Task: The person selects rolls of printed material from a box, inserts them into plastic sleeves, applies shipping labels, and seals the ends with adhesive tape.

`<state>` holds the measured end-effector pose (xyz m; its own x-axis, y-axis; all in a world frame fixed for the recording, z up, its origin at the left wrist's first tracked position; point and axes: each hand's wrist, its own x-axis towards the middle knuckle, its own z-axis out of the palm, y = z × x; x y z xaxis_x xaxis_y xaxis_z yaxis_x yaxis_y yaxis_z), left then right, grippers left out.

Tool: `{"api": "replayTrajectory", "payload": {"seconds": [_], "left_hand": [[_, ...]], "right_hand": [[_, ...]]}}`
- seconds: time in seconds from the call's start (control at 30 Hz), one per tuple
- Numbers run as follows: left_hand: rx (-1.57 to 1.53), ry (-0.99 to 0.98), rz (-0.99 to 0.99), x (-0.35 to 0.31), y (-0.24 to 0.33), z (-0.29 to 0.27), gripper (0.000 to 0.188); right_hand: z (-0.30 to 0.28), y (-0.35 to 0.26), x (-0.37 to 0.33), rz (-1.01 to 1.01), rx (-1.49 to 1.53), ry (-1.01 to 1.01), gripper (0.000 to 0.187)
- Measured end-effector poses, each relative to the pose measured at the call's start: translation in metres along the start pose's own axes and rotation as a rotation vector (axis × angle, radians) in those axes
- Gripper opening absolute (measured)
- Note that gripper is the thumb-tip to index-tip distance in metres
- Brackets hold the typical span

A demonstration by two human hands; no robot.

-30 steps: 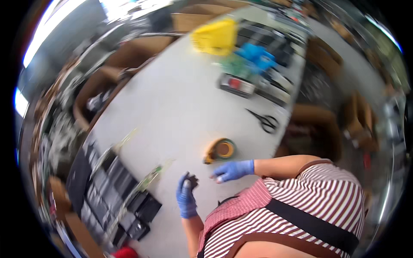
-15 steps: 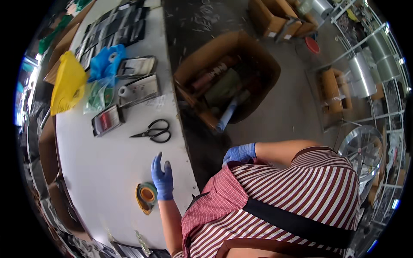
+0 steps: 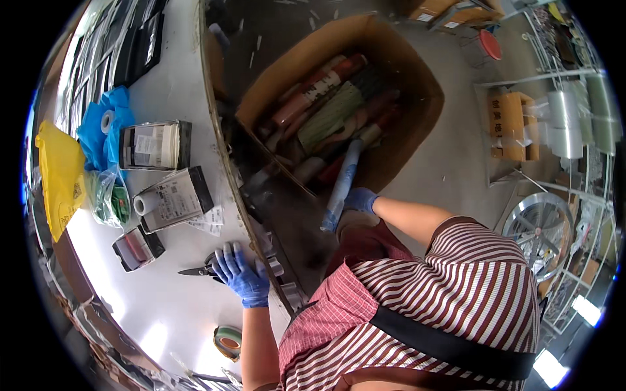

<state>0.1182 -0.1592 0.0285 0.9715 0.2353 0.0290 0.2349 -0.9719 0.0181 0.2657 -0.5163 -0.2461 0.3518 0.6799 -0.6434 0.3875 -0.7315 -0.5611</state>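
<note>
A white tabletop (image 3: 163, 306) runs beside a floor-standing cardboard box (image 3: 417, 85) of rolls. The right hand (image 3: 360, 200) closes its grip on a blue roll (image 3: 343, 182) at the box — seemingly mid-lift; the left hand (image 3: 240, 274) rests flat, grip open, on the scissors (image 3: 199, 269). Lifting calls for a clean pull past the rim.

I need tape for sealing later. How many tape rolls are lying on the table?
2 that I can make out: a green-edged tape roll at the near table edge beside the left forearm, and a white tape roll on the blue bag. Others may be hidden.
</note>
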Motion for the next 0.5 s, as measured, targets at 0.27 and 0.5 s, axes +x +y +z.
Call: {"api": "replayTrajectory", "payload": {"seconds": [0.27,0.5], "left_hand": [[-0.046,-0.058,0.000,0.005,-0.008,0.007,0.059],[-0.128,-0.047,-0.077,-0.005,-0.013,0.006,0.055]], "right_hand": [[-0.008,0.012,0.071,0.425,-0.084,0.061,0.040],[-0.077,-0.024,0.213,0.431,-0.146,0.330,0.029]]}}
